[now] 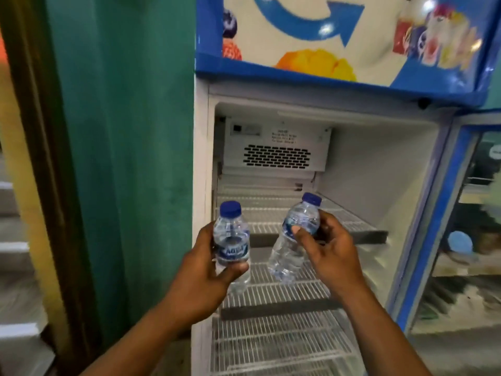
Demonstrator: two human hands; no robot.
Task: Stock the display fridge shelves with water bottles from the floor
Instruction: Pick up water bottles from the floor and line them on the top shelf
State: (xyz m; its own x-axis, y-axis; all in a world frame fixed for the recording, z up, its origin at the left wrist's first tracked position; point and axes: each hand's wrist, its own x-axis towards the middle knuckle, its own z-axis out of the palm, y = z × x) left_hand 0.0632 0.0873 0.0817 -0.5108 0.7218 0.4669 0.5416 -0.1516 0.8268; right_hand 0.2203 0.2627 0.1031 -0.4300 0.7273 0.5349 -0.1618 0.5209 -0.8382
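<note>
While the display fridge stands open, two items are held before its wire shelves.

Item one — water bottle, blue cap, upright, at 7 o'clock from frame centre. The left hand grips it, thumb across the front just under the label; the cap stands clear of the grip at 12 o'clock.

Item two — second bottle, tilted, cap toward 1 o'clock, base toward 7. The right hand, at its 4 o'clock, pinches it at the label; the lower body hangs free.

The bottles are apart. Door at 3 o'clock; green wall at 9.
</note>
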